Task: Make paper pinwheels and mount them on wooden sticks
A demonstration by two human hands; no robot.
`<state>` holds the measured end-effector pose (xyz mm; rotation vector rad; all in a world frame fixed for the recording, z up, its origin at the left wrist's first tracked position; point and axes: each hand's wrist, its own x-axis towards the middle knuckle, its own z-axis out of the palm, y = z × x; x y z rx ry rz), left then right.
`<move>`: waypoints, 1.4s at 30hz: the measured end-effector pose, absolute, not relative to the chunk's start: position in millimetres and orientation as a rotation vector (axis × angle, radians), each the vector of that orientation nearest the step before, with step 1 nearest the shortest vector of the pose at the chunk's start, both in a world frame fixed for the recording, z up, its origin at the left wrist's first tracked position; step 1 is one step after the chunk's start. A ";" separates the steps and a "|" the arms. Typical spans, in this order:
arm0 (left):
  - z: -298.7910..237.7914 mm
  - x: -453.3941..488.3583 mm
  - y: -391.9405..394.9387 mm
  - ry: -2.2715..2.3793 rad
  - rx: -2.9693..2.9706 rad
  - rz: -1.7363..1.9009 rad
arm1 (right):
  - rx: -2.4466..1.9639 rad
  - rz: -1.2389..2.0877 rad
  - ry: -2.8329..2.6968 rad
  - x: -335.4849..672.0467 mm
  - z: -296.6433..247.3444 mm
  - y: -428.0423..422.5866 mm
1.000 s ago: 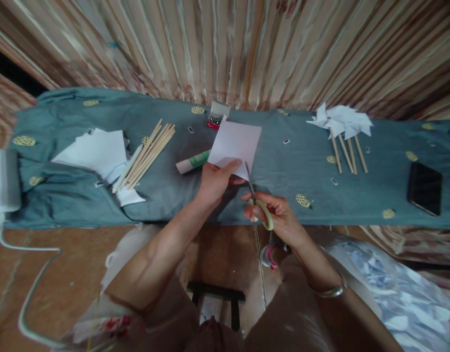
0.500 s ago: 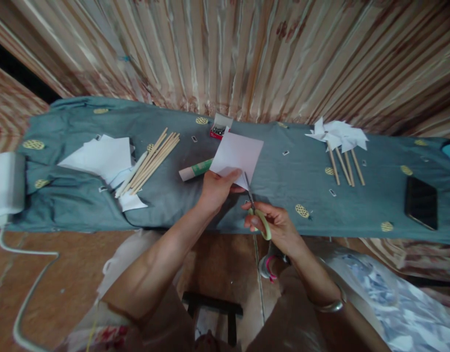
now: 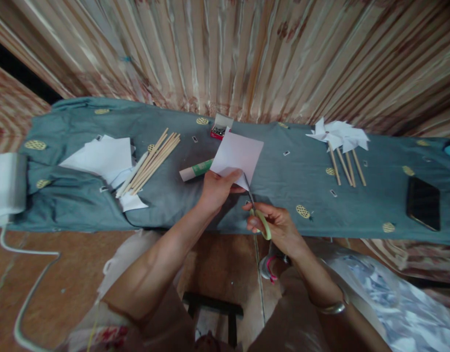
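My left hand [image 3: 218, 188] pinches a white square of paper [image 3: 238, 152] near its lower corner, thumb on top. In my right hand [image 3: 274, 222] is a pair of scissors [image 3: 263, 226] with pale green handles. Their blades lie at the paper's lower corner, close to my left thumb; whether they are parted is hard to see. Beneath the paper's left side lies a green and white glue stick [image 3: 196, 170], partly covered. A small red box [image 3: 218, 131] of metal pins sits open just behind the paper.
Wooden sticks [image 3: 155, 164] and white paper pieces [image 3: 107, 154] lie at the left of the cloth-covered table [image 3: 247, 222]. Paper pinwheels [image 3: 340, 134] on sticks and a black phone [image 3: 423, 203] are at the right. A white device [image 3: 7, 186] with a cable stands at the left edge.
Almost nothing differs. The scissors and both hands stay at the paper's lower corner, and the view has shifted very slightly.
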<state>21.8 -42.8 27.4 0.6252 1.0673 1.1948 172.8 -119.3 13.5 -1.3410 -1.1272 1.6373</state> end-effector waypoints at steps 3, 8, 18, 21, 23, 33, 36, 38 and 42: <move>26.0 21.6 -42.3 1.086 0.638 1.178 | -1.348 1.642 -1.095 172.1 14.1 -119.1; 25.4 21.5 -41.8 1.063 0.627 1.174 | -1.355 1.629 -1.095 171.1 15.6 -118.5; 23.6 19.2 -42.5 1.038 0.670 1.151 | -1.355 1.602 -1.084 170.5 15.2 -117.8; 24.8 19.3 -42.4 1.055 0.693 1.156 | -1.360 1.608 -1.098 171.6 12.7 -118.2; 25.1 20.1 -42.4 1.064 0.702 1.151 | -1.363 1.608 -1.107 172.3 12.0 -117.9; 24.7 22.5 -43.8 1.085 0.744 1.139 | -1.363 1.591 -1.127 172.9 11.2 -117.4; 24.6 21.7 -43.4 1.082 0.750 1.149 | -1.360 1.568 -1.144 172.6 11.7 -117.5; 24.2 21.3 -43.0 1.078 0.760 1.151 | -1.354 1.565 -1.146 172.4 12.7 -117.4; 23.2 20.1 -42.5 1.077 0.816 1.136 | -1.356 1.564 -1.158 172.3 14.0 -117.4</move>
